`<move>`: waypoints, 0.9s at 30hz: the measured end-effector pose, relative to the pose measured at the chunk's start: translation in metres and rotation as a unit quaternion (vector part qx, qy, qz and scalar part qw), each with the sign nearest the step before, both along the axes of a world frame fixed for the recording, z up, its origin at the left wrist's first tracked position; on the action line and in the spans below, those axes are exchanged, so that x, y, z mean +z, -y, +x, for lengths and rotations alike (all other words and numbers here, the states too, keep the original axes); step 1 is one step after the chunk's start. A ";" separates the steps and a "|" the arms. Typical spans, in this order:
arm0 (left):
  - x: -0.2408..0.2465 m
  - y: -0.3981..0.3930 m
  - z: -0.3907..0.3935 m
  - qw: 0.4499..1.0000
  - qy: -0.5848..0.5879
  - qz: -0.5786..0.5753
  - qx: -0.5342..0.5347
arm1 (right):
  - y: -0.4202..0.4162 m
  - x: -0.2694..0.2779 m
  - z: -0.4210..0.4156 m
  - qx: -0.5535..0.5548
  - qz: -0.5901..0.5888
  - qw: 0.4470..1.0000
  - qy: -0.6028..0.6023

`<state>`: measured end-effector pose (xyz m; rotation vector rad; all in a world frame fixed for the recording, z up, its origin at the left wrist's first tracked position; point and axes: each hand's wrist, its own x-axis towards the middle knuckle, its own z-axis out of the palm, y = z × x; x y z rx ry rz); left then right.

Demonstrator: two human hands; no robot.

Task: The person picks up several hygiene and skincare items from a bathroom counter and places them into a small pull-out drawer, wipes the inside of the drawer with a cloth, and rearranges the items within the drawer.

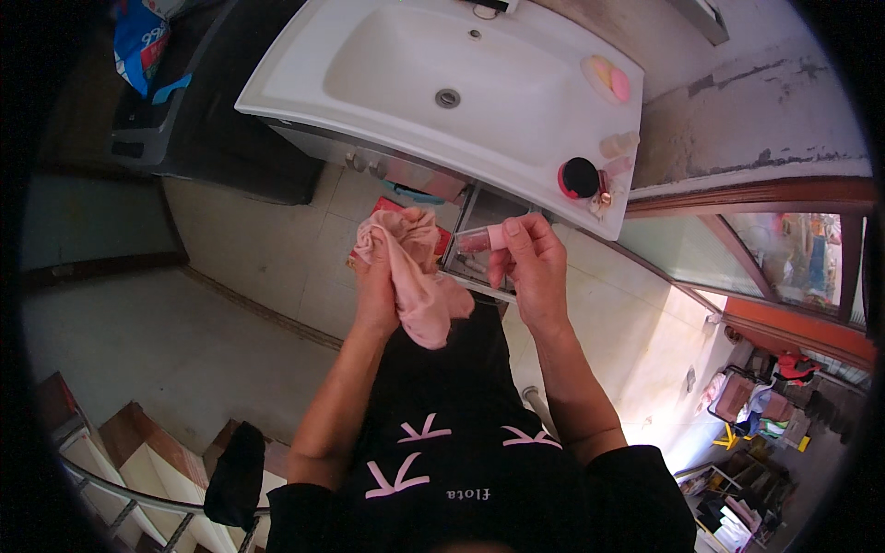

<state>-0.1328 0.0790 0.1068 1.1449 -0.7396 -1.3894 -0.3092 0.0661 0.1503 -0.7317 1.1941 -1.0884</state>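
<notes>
A crumpled pink cloth (422,276) hangs from my left hand (377,290), which grips its upper end. My right hand (532,263) pinches a small clear tube (477,240) by its pink cap, and the tube points left towards the cloth without touching it. Its contents look pinkish. Both hands are held in front of the white washbasin (387,138), over an open drawer (484,200) with small items inside that are partly hidden by my hands. Behind the cloth lies a red box or packet (387,205), mostly covered.
On the basin's right rim stand a round black-and-red container (579,177), small bottles (619,144) and a soap dish with pink and yellow soaps (620,84). A dark appliance (228,138) stands left of the cabinet. A stair railing (159,501) with a black cloth item (236,473) is at lower left.
</notes>
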 end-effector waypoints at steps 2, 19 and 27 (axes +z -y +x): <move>0.019 -0.007 -0.010 0.996 0.077 -0.012 -0.046 | -0.003 0.001 0.007 0.017 -0.023 0.996 -0.084; 0.033 -0.009 0.010 0.971 -0.163 0.167 -0.045 | -0.011 -0.002 0.002 0.140 -0.286 0.936 -0.151; 0.039 -0.018 0.009 0.991 0.102 -0.061 -0.068 | -0.014 0.002 0.006 0.151 -0.222 0.953 -0.139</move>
